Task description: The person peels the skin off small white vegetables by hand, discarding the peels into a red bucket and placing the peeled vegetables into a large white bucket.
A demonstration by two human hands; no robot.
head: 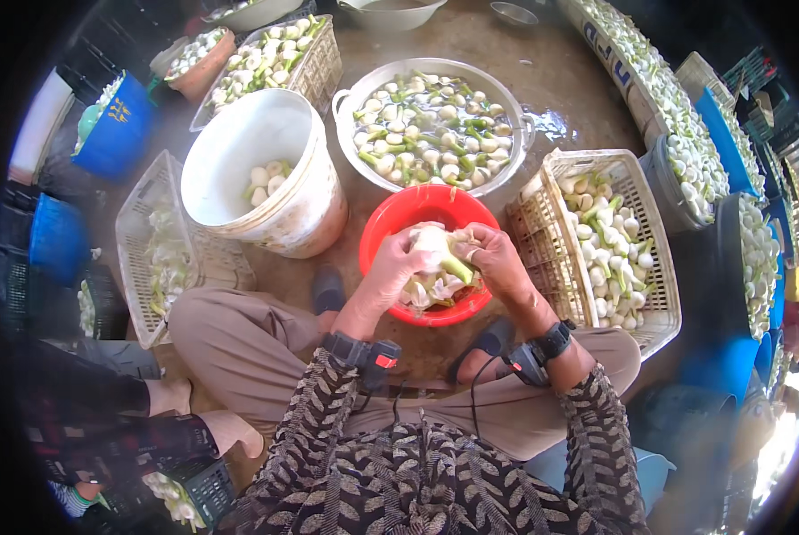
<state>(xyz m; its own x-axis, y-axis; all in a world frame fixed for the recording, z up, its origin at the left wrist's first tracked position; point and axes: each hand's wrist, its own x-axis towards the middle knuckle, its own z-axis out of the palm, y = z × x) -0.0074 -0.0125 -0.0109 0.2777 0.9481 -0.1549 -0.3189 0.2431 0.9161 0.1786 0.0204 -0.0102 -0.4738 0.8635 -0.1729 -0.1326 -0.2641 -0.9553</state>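
Above a red plastic basin (373, 227), my left hand (399, 257) grips a garlic bulb (433, 244) with a green stem stub. My right hand (496, 257) pinches loose outer skin at the bulb's right side, close to the stem. Peeled skins (429, 287) lie in the basin below. Beyond it, a metal basin (346, 144) of water holds many bulbs with short green stems. A white bucket (306, 217) at the left has several peeled bulbs (266, 179) at its bottom. To the right, a plastic crate (553, 267) is filled with stemmed bulbs.
At the left stands a crate (128, 267) of skins; behind the bucket is another bulb-filled crate (316, 67). A blue tub (115, 134) is at far left. Bulb-filled containers line the right. Another person's bare feet (232, 431) are at lower left, near a dark crate (205, 488).
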